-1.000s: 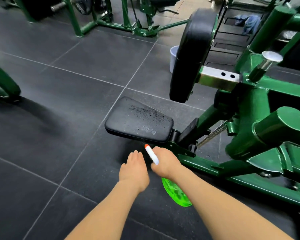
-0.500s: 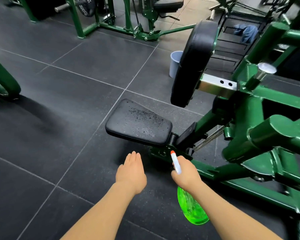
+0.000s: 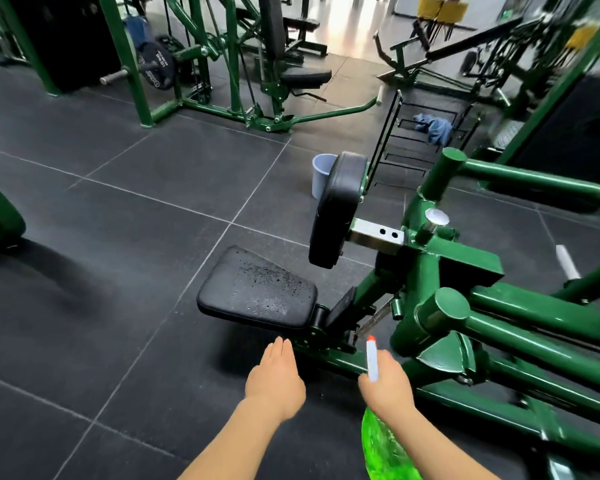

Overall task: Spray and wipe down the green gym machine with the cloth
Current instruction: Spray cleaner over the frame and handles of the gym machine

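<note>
Now right hand (image 3: 385, 382) grips one spray bottle (image 3: 383, 448); left hand (image 3: 274, 379) flat, fingers straight.

frame (image 3: 520, 313): glossy green painted metal | seat pad (image 3: 257, 292): matt black, droplet-speckled, probably vinyl

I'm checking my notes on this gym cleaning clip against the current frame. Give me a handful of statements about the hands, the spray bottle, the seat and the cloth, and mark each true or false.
1. The right hand holds the green spray bottle. True.
2. The left hand holds a cloth. False: it is empty, its fingers straight, and touches nothing.
3. The black seat pad carries spray droplets. True.
4. The blue cloth lies on the seat pad. False: it lies on a black rack beyond the machine.
5. The bottle's nozzle has an orange tip. True.
6. The pale bucket stands on the seat pad. False: it stands on the floor behind the upright black pad.
</note>
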The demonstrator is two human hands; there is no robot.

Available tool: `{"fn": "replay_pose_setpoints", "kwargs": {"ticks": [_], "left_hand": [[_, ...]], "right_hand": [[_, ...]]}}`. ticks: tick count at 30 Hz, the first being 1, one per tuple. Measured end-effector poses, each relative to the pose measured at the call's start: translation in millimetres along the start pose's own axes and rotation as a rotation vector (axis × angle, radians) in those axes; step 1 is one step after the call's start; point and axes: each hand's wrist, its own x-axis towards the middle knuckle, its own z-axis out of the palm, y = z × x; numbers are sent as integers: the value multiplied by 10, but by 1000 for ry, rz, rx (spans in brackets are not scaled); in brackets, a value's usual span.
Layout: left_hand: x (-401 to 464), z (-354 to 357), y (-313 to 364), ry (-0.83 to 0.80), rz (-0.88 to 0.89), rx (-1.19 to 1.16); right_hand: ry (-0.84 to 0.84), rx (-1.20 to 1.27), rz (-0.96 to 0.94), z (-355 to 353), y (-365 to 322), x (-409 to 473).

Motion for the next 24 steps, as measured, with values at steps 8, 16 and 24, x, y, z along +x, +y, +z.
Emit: {"fn": "replay_pose_setpoints", "kwargs": {"ticks": [8,16,24], "left_hand": [[-201,-455,-89,-9,-34,-49],[-204,-889,-226,20,-73,-59],[132,-1295,-412,-41,-29,-54]], "right_hand": [[-109,-147,-82,-270,-171,-240],[-160,-266,-160,-356,-537,-114],[102,384,-222,-344,-955,66]]}}
